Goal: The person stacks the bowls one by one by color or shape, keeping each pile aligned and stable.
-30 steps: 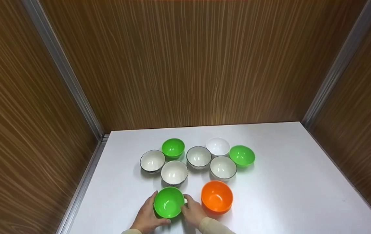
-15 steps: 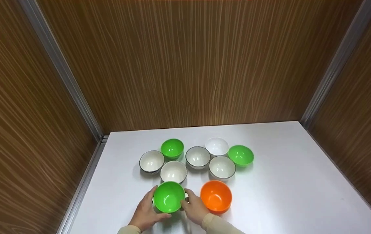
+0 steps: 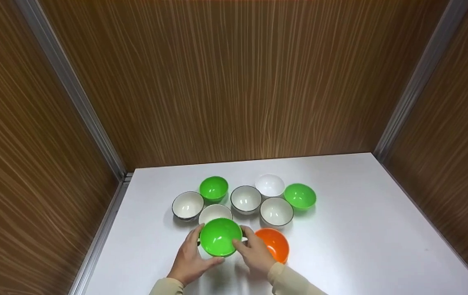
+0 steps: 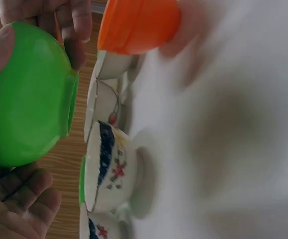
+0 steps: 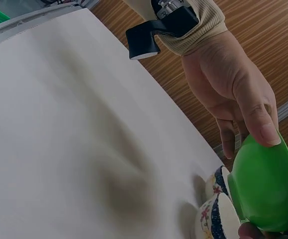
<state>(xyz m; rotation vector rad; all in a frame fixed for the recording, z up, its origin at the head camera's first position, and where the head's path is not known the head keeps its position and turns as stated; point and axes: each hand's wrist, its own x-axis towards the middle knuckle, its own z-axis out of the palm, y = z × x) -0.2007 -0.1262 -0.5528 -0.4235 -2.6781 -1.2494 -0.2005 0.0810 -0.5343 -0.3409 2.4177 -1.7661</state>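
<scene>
A bright green bowl (image 3: 221,237) is held up over the table between both hands, its opening facing up in the head view. My left hand (image 3: 189,258) grips its left side, with the thumb along the near edge. On the other side my right hand (image 3: 258,252) pinches the rim, thumb towards the front. The bowl's smooth underside and foot show in the left wrist view, apart from the tabletop. Just behind it stands a white bowl (image 3: 216,213), partly covered by the green one. An orange bowl (image 3: 279,246) sits close by, partly behind my right hand.
On the white table (image 3: 365,229) several bowls cluster further back: a green bowl (image 3: 214,188), another green bowl (image 3: 300,196), a plain white bowl (image 3: 269,185) and dark-rimmed white ones, some with flowered outsides. Wood-patterned panels (image 3: 234,82) enclose the back and sides.
The green bowl has risen and moved forward, slightly right, carried by both hands. It now overlaps the white bowl behind it. The right hand now covers part of the orange bowl.
</scene>
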